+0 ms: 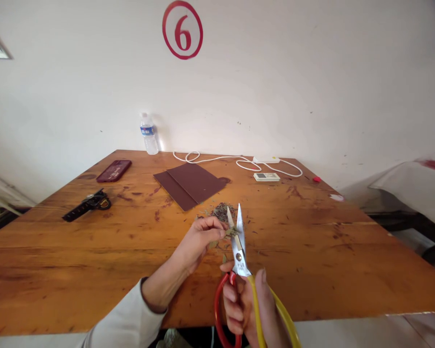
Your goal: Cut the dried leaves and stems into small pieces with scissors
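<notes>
Pinched between the thumb and fingers of my left hand are some dry greenish-brown leaves, their tips between the scissor blades. My right hand is wrapped round the handles, one red and one yellow, of the large scissors. The silver blades point away from me and stand slightly apart. Just beyond the blades lies a small pile of dark cut bits on the wooden table, with loose pieces scattered round it and under my left hand.
Dark red sheets lie behind the pile. Farther off are a water bottle, a white power strip with a cable, and a small white device. A dark red phone and a black strapped item lie at left.
</notes>
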A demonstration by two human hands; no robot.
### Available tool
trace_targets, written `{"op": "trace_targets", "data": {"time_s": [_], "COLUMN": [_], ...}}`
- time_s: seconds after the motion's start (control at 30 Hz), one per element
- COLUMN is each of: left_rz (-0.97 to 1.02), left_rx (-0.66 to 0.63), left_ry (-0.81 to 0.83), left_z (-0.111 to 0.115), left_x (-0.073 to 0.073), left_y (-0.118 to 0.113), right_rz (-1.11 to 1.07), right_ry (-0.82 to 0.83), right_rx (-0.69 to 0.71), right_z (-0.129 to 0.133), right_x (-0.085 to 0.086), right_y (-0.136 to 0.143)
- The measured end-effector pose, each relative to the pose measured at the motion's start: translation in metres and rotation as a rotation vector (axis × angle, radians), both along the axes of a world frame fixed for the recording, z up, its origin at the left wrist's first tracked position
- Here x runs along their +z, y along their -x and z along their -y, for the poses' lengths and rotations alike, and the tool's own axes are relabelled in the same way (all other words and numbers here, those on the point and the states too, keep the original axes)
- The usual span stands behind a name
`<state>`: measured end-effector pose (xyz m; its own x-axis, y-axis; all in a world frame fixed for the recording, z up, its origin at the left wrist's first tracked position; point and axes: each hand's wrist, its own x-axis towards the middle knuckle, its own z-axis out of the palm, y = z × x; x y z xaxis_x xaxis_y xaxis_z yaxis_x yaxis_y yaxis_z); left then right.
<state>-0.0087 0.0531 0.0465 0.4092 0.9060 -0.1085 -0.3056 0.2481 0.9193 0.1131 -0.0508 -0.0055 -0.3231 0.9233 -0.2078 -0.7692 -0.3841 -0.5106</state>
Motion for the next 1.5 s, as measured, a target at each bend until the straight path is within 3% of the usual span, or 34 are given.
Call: {"op": "trace_targets", "data": {"time_s": [0.43,0.73,0.83,1.07,1.3,1.5], "left_rz": [0.02,-0.06,-0.059,-0.122,-0.239,-0.317], "left_rx": [-0.005,0.042,0.065,0.202,0.241,0.205], "left_ry": [0.018,-0.133,-0.143,-0.229,-0.297,-0.358], "left_z": [0.001,0.0,0.0,0.003,0.008,0.009], "left_x": [0.0,-0.004,-0.005,0.001,0.01,0.011], "left_y": [0.0,0.0,0.0,-0.003,-0.004,-0.005], "right_rz": [0.028,0.073,0.066,0.105,0.214,0.152], "right_ry": [0.114,0.114,0.084,0.085,0.035,0.06], "right_rx": [-0.073,-0.094,-0.095,-0.207,-0.164,-0.15], "right_z": [0.01,0.015,0.013,0.003,0.006,0.001], "right_x": [0.006,0.014,0.007,-0.026,-0.003,-0.005], "right_y": [-0.002,-0.002,0.001,0.018,0.014,0.018]}}
